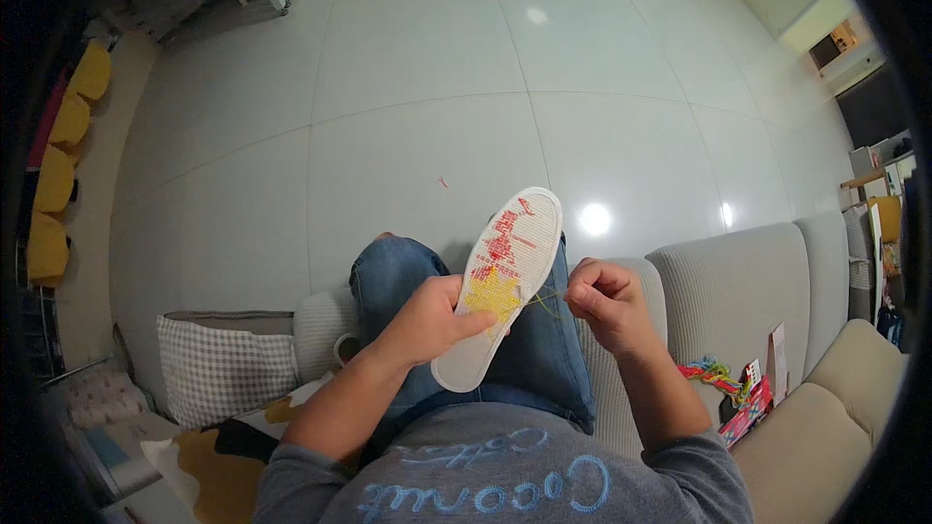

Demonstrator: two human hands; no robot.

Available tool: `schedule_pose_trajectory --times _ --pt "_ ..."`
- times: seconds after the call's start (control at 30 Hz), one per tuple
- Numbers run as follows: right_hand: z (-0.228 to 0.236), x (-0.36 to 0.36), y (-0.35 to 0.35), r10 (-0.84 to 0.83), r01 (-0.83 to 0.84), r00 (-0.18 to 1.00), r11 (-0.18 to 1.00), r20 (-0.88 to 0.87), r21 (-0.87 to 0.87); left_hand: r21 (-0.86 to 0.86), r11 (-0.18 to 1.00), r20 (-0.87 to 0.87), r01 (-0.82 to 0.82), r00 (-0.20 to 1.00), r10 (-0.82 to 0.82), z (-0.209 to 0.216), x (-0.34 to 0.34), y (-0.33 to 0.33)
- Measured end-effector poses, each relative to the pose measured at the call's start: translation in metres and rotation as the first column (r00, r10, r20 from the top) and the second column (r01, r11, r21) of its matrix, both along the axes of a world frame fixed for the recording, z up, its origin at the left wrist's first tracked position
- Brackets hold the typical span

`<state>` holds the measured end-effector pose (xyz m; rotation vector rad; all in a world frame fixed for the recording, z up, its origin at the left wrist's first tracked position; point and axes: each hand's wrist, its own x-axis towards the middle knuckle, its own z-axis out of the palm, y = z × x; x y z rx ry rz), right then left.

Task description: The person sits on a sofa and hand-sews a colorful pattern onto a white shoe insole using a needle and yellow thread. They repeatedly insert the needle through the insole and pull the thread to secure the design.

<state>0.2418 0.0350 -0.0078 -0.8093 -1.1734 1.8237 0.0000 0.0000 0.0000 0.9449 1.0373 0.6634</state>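
The left hand (pixel 432 318) gripped a white insole (pixel 519 272) slanted over the jeans (pixel 553 359), near side. The right hand (pixel 607 306), fingers pinched together, held yellow-green thread (pixel 549 305). Yellow stitching (pixel 495 293) appeared filled in; red patterning lay beyond it; the bare near end possibly remained. A ribbed grey sofa (pixel 733 281) flanked pale, glossy floor tiles (pixel 417 160).

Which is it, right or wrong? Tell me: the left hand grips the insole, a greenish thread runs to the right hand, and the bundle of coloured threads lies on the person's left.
Wrong on one point: the bundle of coloured threads lies on the person's right, as the head view shows. The left hand grips the insole, and a greenish thread runs to the right hand.
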Motion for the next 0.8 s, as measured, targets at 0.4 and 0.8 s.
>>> schedule_pose_trajectory --times 0.4,0.8 --pt "-0.018 0.01 -0.033 -0.2 0.017 0.73 0.961 0.654 0.276 0.254 0.967 -0.293 -0.008 0.952 0.085 -0.087 0.058 0.007" --pt "-0.047 0.009 -0.109 -0.123 -0.022 0.689 0.982 0.714 0.19 0.779 0.577 -0.527 0.246 0.756 0.388 -0.079 0.065 -0.009"
